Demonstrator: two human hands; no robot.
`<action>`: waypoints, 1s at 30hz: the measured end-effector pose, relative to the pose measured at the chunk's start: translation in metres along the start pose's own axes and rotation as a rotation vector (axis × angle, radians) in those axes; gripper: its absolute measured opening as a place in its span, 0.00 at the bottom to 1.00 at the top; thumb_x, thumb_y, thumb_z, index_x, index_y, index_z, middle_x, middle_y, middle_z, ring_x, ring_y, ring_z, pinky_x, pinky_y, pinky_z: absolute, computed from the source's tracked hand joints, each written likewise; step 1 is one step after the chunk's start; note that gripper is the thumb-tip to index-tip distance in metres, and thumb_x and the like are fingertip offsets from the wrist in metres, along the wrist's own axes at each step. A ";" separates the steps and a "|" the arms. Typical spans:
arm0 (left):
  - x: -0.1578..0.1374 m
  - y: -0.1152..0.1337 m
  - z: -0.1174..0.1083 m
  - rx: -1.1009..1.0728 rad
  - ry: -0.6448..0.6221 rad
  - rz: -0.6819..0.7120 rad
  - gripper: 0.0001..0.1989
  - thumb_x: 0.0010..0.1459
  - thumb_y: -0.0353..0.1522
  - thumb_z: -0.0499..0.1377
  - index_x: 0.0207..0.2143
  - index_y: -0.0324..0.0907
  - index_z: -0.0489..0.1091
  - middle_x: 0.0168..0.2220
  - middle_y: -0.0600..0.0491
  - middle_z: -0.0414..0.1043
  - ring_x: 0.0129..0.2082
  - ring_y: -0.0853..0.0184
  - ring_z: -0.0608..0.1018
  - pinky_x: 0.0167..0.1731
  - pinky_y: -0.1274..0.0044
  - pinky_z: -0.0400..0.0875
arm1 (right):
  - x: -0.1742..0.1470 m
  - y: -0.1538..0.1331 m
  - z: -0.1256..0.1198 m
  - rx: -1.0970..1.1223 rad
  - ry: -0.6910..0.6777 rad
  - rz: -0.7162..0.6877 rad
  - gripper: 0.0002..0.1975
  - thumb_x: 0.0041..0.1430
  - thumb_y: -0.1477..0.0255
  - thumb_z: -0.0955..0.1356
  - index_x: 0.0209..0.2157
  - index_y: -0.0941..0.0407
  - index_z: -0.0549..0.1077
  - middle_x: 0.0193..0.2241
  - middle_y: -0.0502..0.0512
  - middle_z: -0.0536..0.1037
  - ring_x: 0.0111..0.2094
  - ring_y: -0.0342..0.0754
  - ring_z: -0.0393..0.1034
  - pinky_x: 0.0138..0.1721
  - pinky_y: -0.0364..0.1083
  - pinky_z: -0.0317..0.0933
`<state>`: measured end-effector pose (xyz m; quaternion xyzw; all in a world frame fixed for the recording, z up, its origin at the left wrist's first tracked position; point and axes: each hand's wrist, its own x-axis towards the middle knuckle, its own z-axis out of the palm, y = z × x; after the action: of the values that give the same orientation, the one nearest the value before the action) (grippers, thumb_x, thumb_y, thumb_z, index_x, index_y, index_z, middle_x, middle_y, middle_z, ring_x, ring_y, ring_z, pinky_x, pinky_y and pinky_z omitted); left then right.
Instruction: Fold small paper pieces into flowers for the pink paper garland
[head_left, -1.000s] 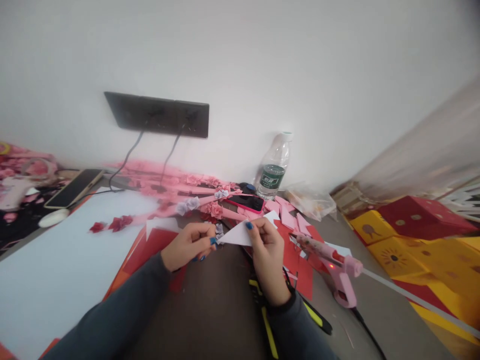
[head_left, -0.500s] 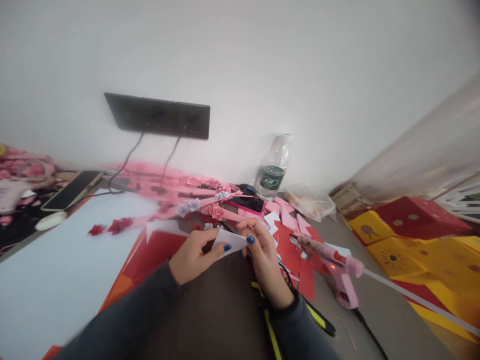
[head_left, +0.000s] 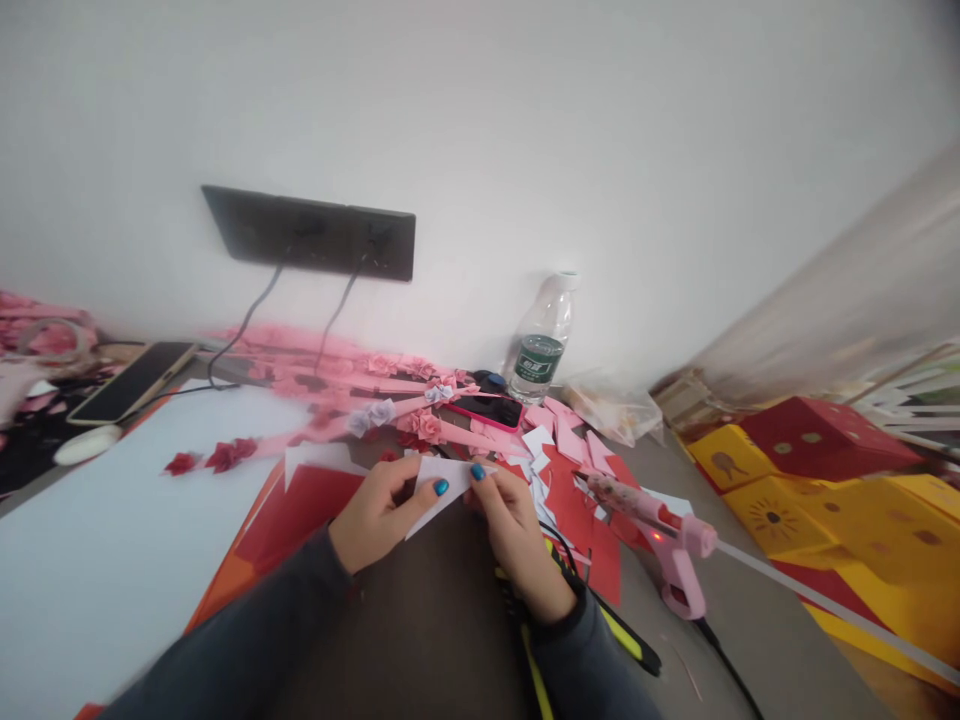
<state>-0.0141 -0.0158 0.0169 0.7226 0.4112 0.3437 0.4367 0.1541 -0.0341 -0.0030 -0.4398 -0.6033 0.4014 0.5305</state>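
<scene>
A small folded piece of white paper point(head_left: 435, 498) is pinched between my two hands above the grey table. My left hand point(head_left: 381, 508) grips its left side, thumb on top. At the right corner, the thumb and fingers of my right hand point(head_left: 510, 525) press the paper; those fingers are partly hidden behind it. Below my right wrist lie black and yellow-green handled tools point(head_left: 616, 630), mostly covered by the forearm. Just beyond the hands are pink paper strips point(head_left: 457, 432) with paper flowers point(head_left: 373, 415) on them.
A pink glue gun point(head_left: 660, 530), its light lit, lies at right on red paper point(head_left: 600, 570) with scraps. Behind stand a water bottle point(head_left: 538, 345) and a phone point(head_left: 491, 411). Large white sheets point(head_left: 112, 560) cover the left; yellow and red boxes point(head_left: 817, 500) are at far right.
My right thumb has slid left along the paper's upper edge, and its fingers have closed in from a looser curl. The paper has turned slightly, its lower point now showing. The view has shifted a little.
</scene>
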 end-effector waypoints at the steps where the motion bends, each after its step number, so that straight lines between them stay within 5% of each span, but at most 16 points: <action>1: 0.000 -0.001 0.000 -0.012 -0.003 -0.012 0.16 0.61 0.39 0.54 0.31 0.37 0.73 0.23 0.53 0.71 0.22 0.69 0.69 0.21 0.80 0.61 | 0.000 0.000 0.000 -0.015 0.027 0.003 0.28 0.64 0.51 0.60 0.18 0.56 0.63 0.17 0.47 0.60 0.20 0.41 0.53 0.22 0.42 0.48; 10: 0.002 -0.003 -0.003 -0.144 0.039 -0.005 0.16 0.61 0.39 0.55 0.34 0.36 0.76 0.27 0.51 0.76 0.24 0.68 0.71 0.23 0.80 0.62 | 0.005 0.013 -0.003 0.271 0.241 -0.024 0.24 0.67 0.56 0.59 0.20 0.54 0.59 0.17 0.43 0.53 0.18 0.41 0.47 0.21 0.42 0.45; 17: 0.001 -0.005 -0.002 -0.145 0.007 0.005 0.17 0.62 0.39 0.55 0.40 0.36 0.76 0.29 0.50 0.76 0.27 0.67 0.72 0.26 0.79 0.64 | 0.000 -0.002 -0.001 -0.016 -0.040 -0.065 0.20 0.65 0.57 0.62 0.24 0.55 0.64 0.21 0.47 0.63 0.23 0.43 0.56 0.25 0.42 0.51; 30: -0.001 -0.007 0.003 -0.248 -0.043 0.000 0.16 0.60 0.42 0.55 0.35 0.39 0.76 0.28 0.51 0.76 0.29 0.64 0.74 0.28 0.77 0.67 | 0.003 -0.007 0.002 0.046 0.104 0.023 0.23 0.62 0.54 0.61 0.19 0.54 0.57 0.17 0.46 0.56 0.19 0.42 0.49 0.20 0.42 0.48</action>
<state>-0.0142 -0.0154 0.0089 0.6704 0.3561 0.3762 0.5313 0.1514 -0.0336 0.0038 -0.4548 -0.5603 0.3979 0.5665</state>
